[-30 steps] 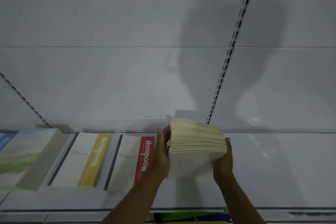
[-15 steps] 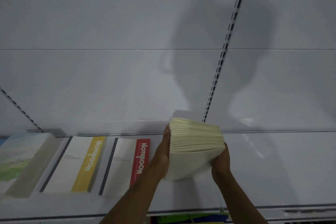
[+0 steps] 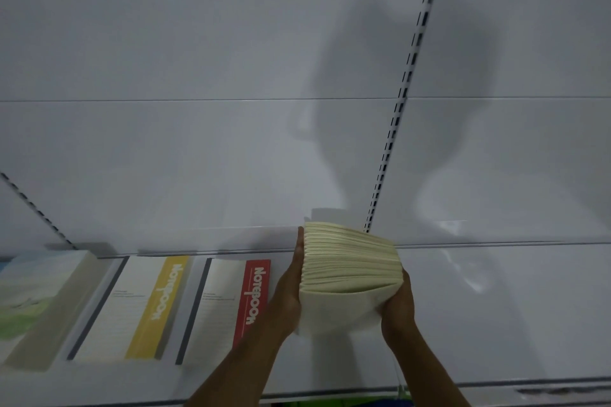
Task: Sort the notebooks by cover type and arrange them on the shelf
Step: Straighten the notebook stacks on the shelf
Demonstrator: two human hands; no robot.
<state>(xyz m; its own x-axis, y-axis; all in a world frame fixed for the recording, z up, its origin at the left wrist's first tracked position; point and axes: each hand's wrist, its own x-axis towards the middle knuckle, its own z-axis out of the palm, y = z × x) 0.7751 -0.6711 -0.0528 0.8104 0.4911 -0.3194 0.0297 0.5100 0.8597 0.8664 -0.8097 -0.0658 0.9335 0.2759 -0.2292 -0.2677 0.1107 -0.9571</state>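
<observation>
stack of cream notebooks point(image 3: 350, 261): over shelf point(image 3: 496, 307), right of red-band notebook point(image 3: 231, 304) | left hand point(image 3: 287, 291), right hand point(image 3: 396, 301): clamp opposite sides | long axis: front-to-back | bare shelf directly beneath, both hands equally near

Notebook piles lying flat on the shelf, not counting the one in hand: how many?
3: the landscape-cover pile at far left, the yellow-band pile beside it, and the red-band pile next to the left hand. More may lie beyond the left edge.
</observation>
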